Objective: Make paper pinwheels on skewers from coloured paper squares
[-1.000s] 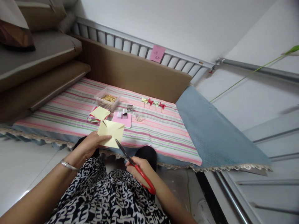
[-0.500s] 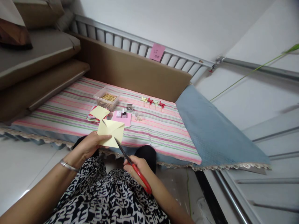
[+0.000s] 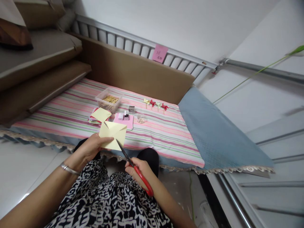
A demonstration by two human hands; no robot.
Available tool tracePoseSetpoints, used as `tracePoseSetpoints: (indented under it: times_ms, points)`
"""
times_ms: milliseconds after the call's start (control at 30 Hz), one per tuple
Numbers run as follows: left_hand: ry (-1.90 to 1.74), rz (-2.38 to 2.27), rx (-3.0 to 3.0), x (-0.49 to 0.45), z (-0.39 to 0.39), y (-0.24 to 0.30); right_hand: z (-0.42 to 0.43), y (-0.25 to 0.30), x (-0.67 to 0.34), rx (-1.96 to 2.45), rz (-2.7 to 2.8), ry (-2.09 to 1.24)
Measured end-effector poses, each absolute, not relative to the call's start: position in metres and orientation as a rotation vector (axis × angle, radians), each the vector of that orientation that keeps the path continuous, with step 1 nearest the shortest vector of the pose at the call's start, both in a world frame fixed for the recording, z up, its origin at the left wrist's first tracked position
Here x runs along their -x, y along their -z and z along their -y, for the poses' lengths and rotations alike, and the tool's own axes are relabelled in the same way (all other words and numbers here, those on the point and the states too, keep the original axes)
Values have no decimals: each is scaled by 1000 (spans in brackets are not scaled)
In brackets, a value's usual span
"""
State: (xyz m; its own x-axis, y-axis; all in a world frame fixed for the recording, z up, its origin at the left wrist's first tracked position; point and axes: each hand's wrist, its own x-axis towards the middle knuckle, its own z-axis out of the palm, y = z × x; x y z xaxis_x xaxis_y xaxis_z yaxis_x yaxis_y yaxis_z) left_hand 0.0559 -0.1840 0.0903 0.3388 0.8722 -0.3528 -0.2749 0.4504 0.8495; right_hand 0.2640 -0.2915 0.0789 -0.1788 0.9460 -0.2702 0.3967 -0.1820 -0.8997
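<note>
My left hand (image 3: 94, 146) pinches the left edge of a pale yellow square of paper (image 3: 114, 131), thumb on top. Slits run in from corners of the square. Red-handled scissors (image 3: 143, 182) are gripped in my right hand (image 3: 137, 169), their dark blades lying at the paper's lower edge and pointing toward its middle. Just behind the held sheet is a stack of coloured paper squares (image 3: 101, 114), a yellow one on top. Right of it, small boxes (image 3: 123, 116) rest on a pink pad (image 3: 129, 122).
On the striped cloth (image 3: 166, 139) are a clear tub of thin sticks (image 3: 109, 99), a small box of dark bits (image 3: 131, 109) and a little clear container (image 3: 141, 119). Several paper pinwheels (image 3: 155, 104) lie near the brown board (image 3: 142, 72). A pink note (image 3: 160, 53) hangs on the rail.
Almost nothing differs. My right hand and the scissors have shifted very slightly upward, while the left hand and the paper stay in place.
</note>
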Motion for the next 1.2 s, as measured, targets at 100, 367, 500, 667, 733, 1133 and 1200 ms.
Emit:
tracePoseSetpoints:
  times_ms: [100,367,500,667,733,1133,1200]
  points:
    - [-853,-930,-772,-56,184,-91,291,-78,-264,1549,1550,-1348]
    - [-853,-933,-774,-56,184,-91,291,-82,-265,1544,1561,-1337]
    - [-857,-930,-778,-55,184,-90,291,-84,-265,1545,1576,-1322]
    - [-845,-933,-793,-55,183,-89,292,-80,-263,1561,1557,-1301]
    - [-842,-943,-791,-56,182,-88,292,-79,-263,1561,1554,-1294]
    - [-828,-950,-790,-56,182,-86,294,-71,-268,1619,1752,-1168]
    - [-835,-955,-788,-56,180,-84,295,-64,-272,1641,1787,-1212]
